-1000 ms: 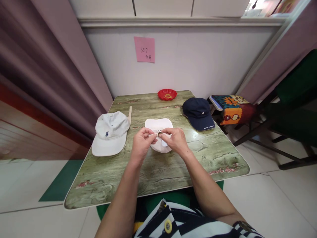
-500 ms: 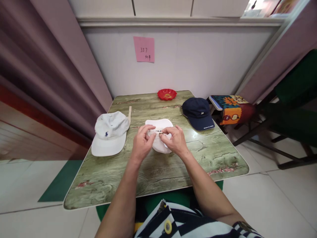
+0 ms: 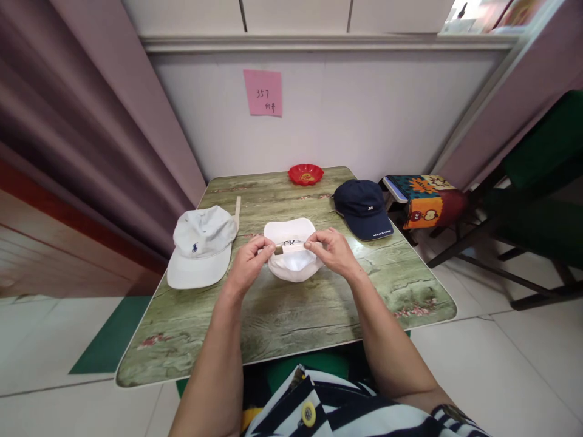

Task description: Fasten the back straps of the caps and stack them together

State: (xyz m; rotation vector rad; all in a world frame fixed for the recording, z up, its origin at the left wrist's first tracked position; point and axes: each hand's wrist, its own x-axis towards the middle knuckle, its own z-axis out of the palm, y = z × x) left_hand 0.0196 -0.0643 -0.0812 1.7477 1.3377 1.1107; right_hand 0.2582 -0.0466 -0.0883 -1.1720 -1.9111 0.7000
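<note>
Pinched from both sides, the strap spans my left hand and right hand, clasp beside the left; looks like strap work on the white cap, mid-table. Next move calls for steady tension, I'd say.

The room is lit evenly and fairly brightly. A pale glare is reflected by the table on the right, close to the navy cap. The opening at the far right is washed out. Deep shadow is held in the curtain folds on the left. The outer edges are stretched and softly blurred.
</note>
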